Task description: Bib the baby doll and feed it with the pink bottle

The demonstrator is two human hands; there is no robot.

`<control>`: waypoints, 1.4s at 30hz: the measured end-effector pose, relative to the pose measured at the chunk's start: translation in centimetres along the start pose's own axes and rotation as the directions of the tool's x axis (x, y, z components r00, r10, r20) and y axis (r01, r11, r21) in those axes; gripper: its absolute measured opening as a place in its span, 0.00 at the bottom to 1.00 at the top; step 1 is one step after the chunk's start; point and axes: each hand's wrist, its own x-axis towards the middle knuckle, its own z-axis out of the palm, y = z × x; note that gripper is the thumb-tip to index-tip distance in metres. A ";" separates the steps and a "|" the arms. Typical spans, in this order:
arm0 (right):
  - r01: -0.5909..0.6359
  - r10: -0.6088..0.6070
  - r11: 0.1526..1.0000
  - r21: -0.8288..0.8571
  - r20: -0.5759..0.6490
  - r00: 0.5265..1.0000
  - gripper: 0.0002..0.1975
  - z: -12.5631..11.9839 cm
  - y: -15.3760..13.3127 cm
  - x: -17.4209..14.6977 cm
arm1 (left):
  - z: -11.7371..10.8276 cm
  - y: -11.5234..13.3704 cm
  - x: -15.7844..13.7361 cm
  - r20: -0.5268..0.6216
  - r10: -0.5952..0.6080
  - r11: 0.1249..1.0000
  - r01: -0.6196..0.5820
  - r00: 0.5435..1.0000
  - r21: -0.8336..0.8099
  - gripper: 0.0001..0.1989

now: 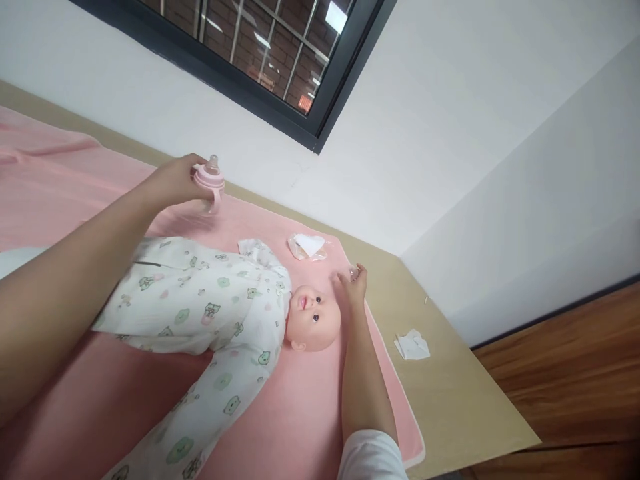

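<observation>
My left hand (181, 179) grips a pink-collared baby bottle (210, 179) by its side, above the far part of the pink blanket (295, 413). The bottle stands nearly upright, its clear teat uncovered and a pink handle facing right. Beyond the doll's head, my right hand (355, 288) is closed around a small clear plastic piece (354, 273), mostly hidden by the fingers. A baby doll (314, 319) lies on its back between my arms, dressed in a white outfit (225, 293) with green animal prints. My left forearm passes over its lower body.
An opened clear packet (307, 247) with something white on it lies past the doll's head. A crumpled white tissue (413, 345) rests on the tan tabletop (450, 393). White walls and a dark-framed window (320, 130) border the far side; wood-grain panels (565, 373) stand at right.
</observation>
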 end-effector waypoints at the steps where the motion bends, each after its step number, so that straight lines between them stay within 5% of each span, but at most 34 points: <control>1: -0.012 0.012 1.000 0.023 -0.004 1.000 0.37 -0.3 -1.0 0.1 | -0.3 1.0 -0.4 -0.044 -0.012 1.000 0.010 0.999 -0.026 0.36; 7: 0.026 -0.029 0.950 0.312 0.004 1.000 0.34 -1.5 -8.3 0.0 | -0.3 7.3 -4.1 0.002 0.214 0.970 -0.213 0.977 -0.120 0.33; 11: 0.074 -0.173 0.800 0.596 0.111 0.979 0.37 -2.0 -13.7 -2.2 | 0.7 10.0 -6.2 0.065 0.292 0.956 -0.292 0.954 0.003 0.36; 17: 0.183 -0.380 0.713 0.677 0.154 0.912 0.34 -3.3 -19.4 -7.1 | 2.4 12.2 -8.4 0.219 0.408 0.911 -0.410 0.886 -0.040 0.32; 22: 0.183 -0.424 0.718 0.671 0.213 0.880 0.36 -2.5 -20.4 -8.9 | 3.4 12.4 -8.5 0.331 0.384 0.922 -0.377 0.862 -0.090 0.31; 27: 0.178 -0.445 0.721 0.670 0.250 0.860 0.36 -1.5 -20.3 -9.5 | 3.3 12.1 -8.7 0.260 0.425 0.904 -0.423 0.867 -0.067 0.34; 35: 0.212 -0.468 0.721 0.660 0.239 0.851 0.34 -1.5 -20.8 -10.2 | 2.3 12.9 -9.6 0.228 0.385 0.923 -0.373 0.894 -0.094 0.52; 42: 0.230 -0.548 0.723 0.651 0.337 0.766 0.34 -2.0 -20.5 -9.4 | 1.4 12.9 -9.5 0.208 0.339 0.932 -0.297 0.918 -0.209 0.54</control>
